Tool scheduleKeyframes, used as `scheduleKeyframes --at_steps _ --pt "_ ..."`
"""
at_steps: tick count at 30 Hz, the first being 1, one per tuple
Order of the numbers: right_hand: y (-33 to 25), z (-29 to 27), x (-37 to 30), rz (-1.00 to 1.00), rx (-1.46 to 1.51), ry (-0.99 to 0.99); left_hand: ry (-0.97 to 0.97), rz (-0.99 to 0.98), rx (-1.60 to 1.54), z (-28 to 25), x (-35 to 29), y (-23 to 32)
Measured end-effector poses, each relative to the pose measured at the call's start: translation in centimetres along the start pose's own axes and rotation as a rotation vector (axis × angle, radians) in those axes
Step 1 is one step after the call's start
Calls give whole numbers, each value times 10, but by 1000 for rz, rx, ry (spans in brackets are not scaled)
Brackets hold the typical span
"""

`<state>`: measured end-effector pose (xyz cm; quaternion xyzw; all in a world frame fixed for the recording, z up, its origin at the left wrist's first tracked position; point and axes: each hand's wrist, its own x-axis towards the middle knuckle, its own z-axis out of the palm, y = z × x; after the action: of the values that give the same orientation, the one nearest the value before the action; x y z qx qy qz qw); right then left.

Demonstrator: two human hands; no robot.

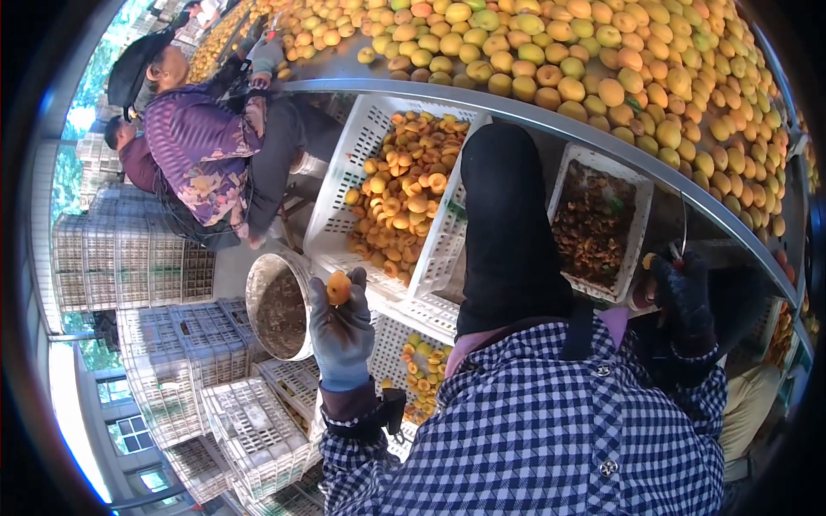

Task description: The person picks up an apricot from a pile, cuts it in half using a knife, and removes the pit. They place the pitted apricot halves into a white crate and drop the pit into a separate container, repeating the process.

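My left hand (342, 337), in a grey glove, is raised beside the white crate of fruit, its fingers closed on an apricot (338, 289). Below it, another crate (389, 342) has some apricots near the bottom. My right hand (684, 297), in a dark, stained glove, is closed on a knife (685, 225) with a thin, slightly curved metal blade pointing up. A small orange piece of apricot (648, 261) shows at that hand's fingertips. Pitted apricot halves (404, 193) fill much of the white crate (331, 225) left of my knee.
Whole apricots (602, 69) cover the metal-edged table (413, 87) ahead. Right of my leg stands a white bin (632, 176) of dark brown scraps. A dirty white bucket (277, 305) and stacked crates (176, 361) are at left. A co-worker (202, 142) sits at the table's far left.
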<state>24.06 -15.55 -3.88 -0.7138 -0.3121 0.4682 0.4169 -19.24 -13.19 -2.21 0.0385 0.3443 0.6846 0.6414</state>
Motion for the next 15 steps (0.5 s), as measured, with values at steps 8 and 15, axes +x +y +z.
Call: scheduleKeyframes --at_steps 8,15 --pt "-3 1 9 -138 -151 -62 -277 -169 370 73 14 -39" --pt "26 -14 6 -163 20 61 -490 -449 467 157 20 -148"
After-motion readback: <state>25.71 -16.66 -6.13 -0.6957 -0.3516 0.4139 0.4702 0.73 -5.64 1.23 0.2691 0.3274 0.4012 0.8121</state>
